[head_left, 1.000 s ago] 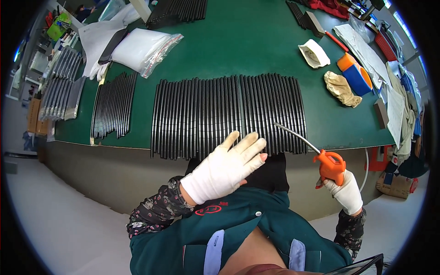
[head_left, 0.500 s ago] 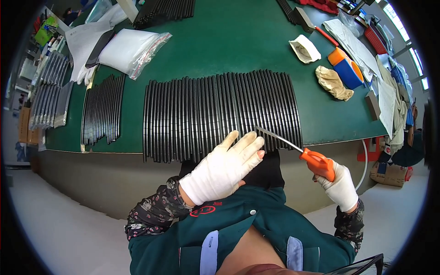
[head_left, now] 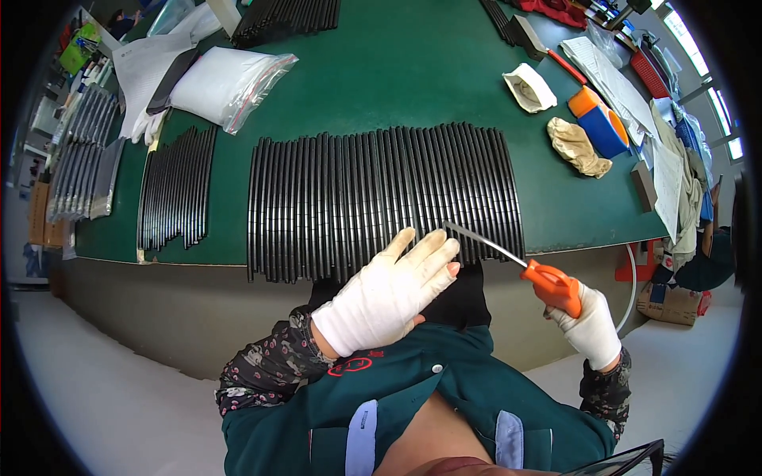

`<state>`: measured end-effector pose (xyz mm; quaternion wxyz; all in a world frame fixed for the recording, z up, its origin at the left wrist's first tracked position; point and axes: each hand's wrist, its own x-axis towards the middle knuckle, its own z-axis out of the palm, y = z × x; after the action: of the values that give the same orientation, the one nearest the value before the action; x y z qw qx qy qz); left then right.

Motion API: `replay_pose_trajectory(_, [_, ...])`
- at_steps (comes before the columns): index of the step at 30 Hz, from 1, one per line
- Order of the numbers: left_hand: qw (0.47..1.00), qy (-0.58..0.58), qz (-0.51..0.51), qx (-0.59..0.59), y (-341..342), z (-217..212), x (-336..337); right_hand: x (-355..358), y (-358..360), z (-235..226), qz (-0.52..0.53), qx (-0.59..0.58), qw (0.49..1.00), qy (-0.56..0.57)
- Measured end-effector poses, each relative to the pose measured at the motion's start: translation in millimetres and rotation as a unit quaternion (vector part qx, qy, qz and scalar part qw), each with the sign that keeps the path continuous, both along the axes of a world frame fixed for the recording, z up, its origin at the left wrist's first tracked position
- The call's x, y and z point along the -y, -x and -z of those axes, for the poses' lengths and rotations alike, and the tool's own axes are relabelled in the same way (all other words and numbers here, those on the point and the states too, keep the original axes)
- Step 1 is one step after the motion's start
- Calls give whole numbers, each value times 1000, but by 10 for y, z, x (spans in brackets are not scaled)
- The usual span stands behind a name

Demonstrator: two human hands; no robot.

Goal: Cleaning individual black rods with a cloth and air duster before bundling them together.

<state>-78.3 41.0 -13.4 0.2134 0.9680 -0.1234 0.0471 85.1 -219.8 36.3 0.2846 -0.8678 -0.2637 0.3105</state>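
Gloved hands at the near edge of the green table (head_left: 413, 71)

The left hand (head_left: 389, 297) lies spread on the row of long black strips (head_left: 381, 198); the right hand (head_left: 587, 321) grips an orange-handled thin blade tool (head_left: 516, 262), with free room behind it.

A wide row of strips (head_left: 381, 198) lies at the near edge of the surface (head_left: 413, 71). A smaller row (head_left: 176, 186) lies to its left, a bag (head_left: 226, 79) behind, a rag (head_left: 578, 147) to the right.
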Motion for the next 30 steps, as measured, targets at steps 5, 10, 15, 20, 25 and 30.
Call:
replay_pose_trajectory(5, [1000,-2,-2,12,5,-8,1,91,15,-62,-14,-21,999,23])
replay_pose_trajectory(10, [999,-15,19,24,0,4,22,99,28,-42,24,-104,994,-13])
replay_pose_trajectory(15, [990,-16,84,111,95,12,136,203,24,23,46,-138,989,-32])
replay_pose_trajectory(20, [988,-27,69,138,153,40,117,215,22,-17,20,-124,992,-11])
replay_pose_trajectory(25, [987,-33,56,149,168,-30,93,291,4,-40,39,-111,993,-13])
replay_pose_trajectory(30, [994,-66,-84,9,90,-332,-242,292,122,40,34,-90,995,-21])
